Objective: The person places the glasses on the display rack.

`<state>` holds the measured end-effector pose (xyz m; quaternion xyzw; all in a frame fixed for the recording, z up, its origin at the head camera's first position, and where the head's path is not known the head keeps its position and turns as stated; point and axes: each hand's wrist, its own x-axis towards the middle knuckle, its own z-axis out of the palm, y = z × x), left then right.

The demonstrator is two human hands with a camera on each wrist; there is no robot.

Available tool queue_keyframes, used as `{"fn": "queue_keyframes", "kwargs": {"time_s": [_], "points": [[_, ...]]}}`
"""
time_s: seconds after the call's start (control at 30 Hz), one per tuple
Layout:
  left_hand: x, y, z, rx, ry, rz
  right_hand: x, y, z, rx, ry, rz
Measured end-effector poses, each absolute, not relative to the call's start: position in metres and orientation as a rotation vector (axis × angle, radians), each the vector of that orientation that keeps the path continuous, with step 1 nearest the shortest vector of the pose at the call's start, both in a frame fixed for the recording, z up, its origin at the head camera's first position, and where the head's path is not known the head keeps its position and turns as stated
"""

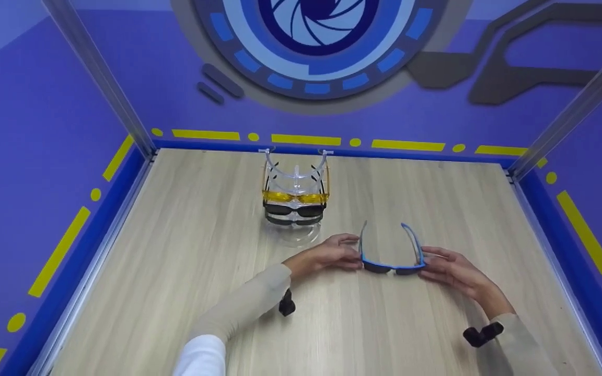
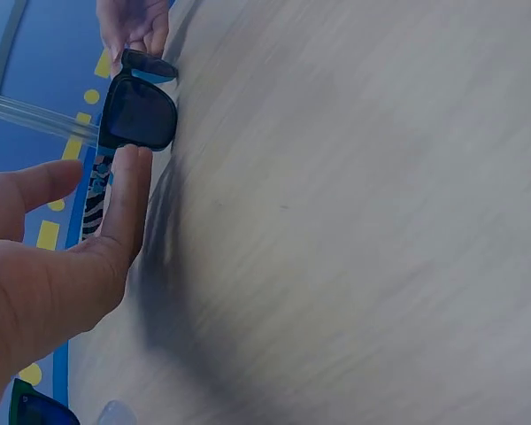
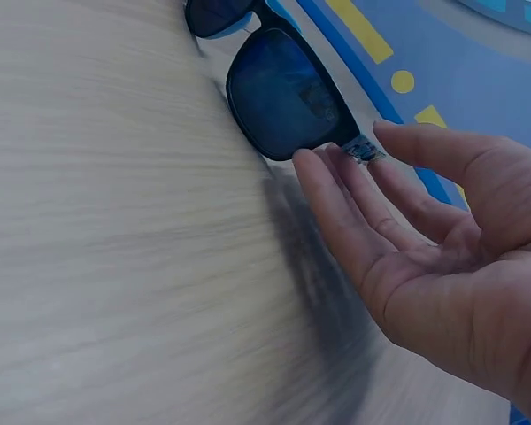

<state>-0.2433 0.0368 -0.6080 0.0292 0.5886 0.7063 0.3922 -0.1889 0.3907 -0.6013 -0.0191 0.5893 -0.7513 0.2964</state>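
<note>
Blue-framed sunglasses (image 1: 394, 266) with dark lenses stand between the two hands, lenses toward me and temples pointing away. Patterned temples show in both wrist views. My left hand (image 1: 332, 252) touches their left end with nearly straight fingers; in the left wrist view its thumb (image 2: 57, 181) stays apart from the frame. At the other end, my right hand (image 1: 455, 271) has its fingertips (image 3: 305, 164) against the frame's lower corner by the hinge, the thumb close to the temple. Whether the sunglasses bear fully on the table cannot be told.
A clear display stand (image 1: 297, 175) behind my left hand carries yellow-lensed glasses (image 1: 294, 197) and dark sunglasses (image 1: 294, 210) stacked below. The wooden table (image 1: 201, 219) is bounded by blue-purple panels (image 1: 123, 104) and metal posts. Black wrist mounts (image 1: 287, 303) hang at both forearms.
</note>
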Motion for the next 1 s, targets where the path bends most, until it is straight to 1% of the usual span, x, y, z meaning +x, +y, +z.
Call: {"fn": "queue_keyframes", "kwargs": {"time_s": [0.33,0.67,0.83,1.0], "points": [[-0.242,0.047,-0.616,0.082,1.545,1.882,-0.191,0.386,-0.6,0.009,1.656,-1.995],[-0.239,0.049,-0.618,0.07,1.519,1.903,-0.191,0.383,-0.602,0.019,1.591,-2.048],[-0.238,0.048,-0.616,0.058,1.496,1.918,-0.188,0.383,-0.599,0.07,1.581,-2.047],[-0.234,0.044,-0.61,0.072,1.482,1.927,-0.185,0.383,-0.592,0.027,1.539,-2.053]]}}
